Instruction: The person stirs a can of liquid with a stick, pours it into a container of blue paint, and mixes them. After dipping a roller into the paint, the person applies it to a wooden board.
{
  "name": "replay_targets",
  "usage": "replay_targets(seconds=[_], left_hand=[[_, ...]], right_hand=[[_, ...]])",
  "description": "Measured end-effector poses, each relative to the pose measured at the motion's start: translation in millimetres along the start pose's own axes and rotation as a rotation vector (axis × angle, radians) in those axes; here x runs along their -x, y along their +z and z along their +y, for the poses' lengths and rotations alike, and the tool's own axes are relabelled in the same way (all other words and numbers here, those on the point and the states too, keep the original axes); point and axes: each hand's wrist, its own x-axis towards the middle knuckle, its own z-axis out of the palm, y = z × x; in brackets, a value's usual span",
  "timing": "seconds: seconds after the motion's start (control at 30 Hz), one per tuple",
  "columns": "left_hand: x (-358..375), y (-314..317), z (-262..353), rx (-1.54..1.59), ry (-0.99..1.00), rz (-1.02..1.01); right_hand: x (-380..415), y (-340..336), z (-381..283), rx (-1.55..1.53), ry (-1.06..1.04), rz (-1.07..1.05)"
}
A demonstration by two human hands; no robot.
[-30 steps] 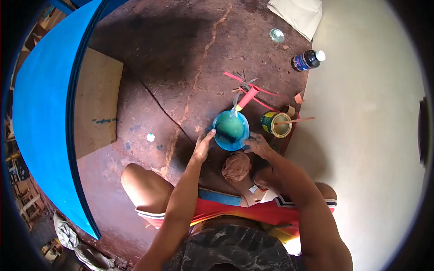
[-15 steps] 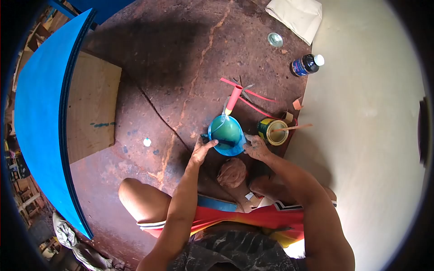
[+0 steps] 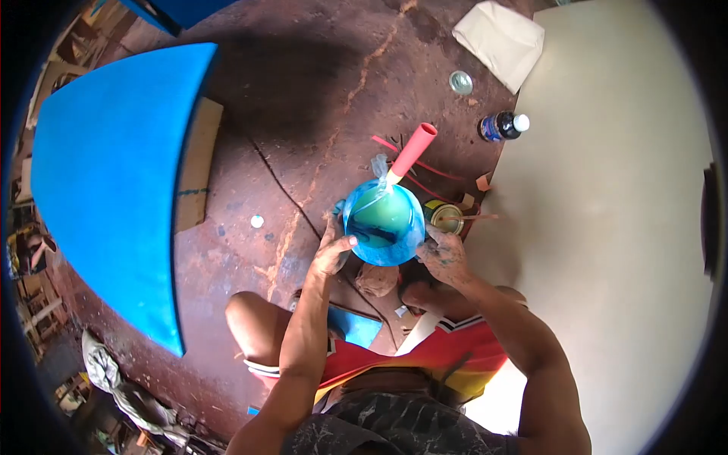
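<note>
Between both hands is a round blue bowl (image 3: 412, 244) with blue-green liquid inside and a dark blue patch near one side. A red tube (image 3: 415, 148) with a yellow end slants up from its far rim, beside a knotted piece of clear plastic (image 3: 379, 165). My left hand (image 3: 331, 254) grips the left side, thumb on the rim. My right hand (image 3: 444, 256), smudged with paint, holds the right side; some of its fingers are hidden. Just right of the bowl stands an open tin (image 3: 447, 220) with a wooden stick across it. A brown crumpled bundle (image 3: 377, 280) lies below.
A large blue panel (image 3: 114, 182) rests on a wooden block (image 3: 199, 163) at left. A pale board (image 3: 607, 189) fills the right side. A dark bottle with a white cap (image 3: 503, 126), a round lid (image 3: 461, 83) and a folded cloth (image 3: 500, 42) lie at upper right.
Both hands have raised the bowl closer to the camera and tilted it somewhat, and the red tube has moved with it. The whole view has shifted, with the blue panel appearing farther right.
</note>
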Motion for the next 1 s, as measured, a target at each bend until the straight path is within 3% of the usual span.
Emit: replay_targets(seconds=[0.13, 0.17, 0.27, 0.37, 0.47, 0.6, 0.7, 0.83, 0.93, 1.0], left_hand=[[73, 76, 61, 0.054, 0.083, -0.017], [93, 95, 75, 0.084, 0.096, -0.021], [162, 158, 131, 0.091, 0.142, -0.011], [236, 204, 178, 0.058, 0.173, -0.009], [308, 231, 213, 0.091, 0.190, 0.015], [384, 246, 247, 0.140, 0.287, -0.013], [430, 248, 273, 0.145, 0.364, 0.020], [475, 246, 302, 0.122, 0.468, 0.070], [491, 246, 317, 0.155, 0.516, 0.087], [496, 244, 320, 0.181, 0.543, 0.069]], right_hand=[[48, -51, -104, 0.152, -0.044, 0.235], [61, -72, -148, 0.285, -0.331, 0.394], [101, -129, -308, 0.767, -0.757, 0.355], [121, -142, -457, 1.273, -0.961, 0.091], [129, -139, -526, 1.711, -0.995, -0.043], [170, -136, -604, 1.893, -0.865, -0.321], [213, -135, -643, 1.672, -0.673, -0.410], [285, -121, -670, 1.689, -0.761, -0.149], [313, -105, -691, 1.709, -0.581, -0.257], [312, -96, -688, 1.616, -0.610, -0.292]])
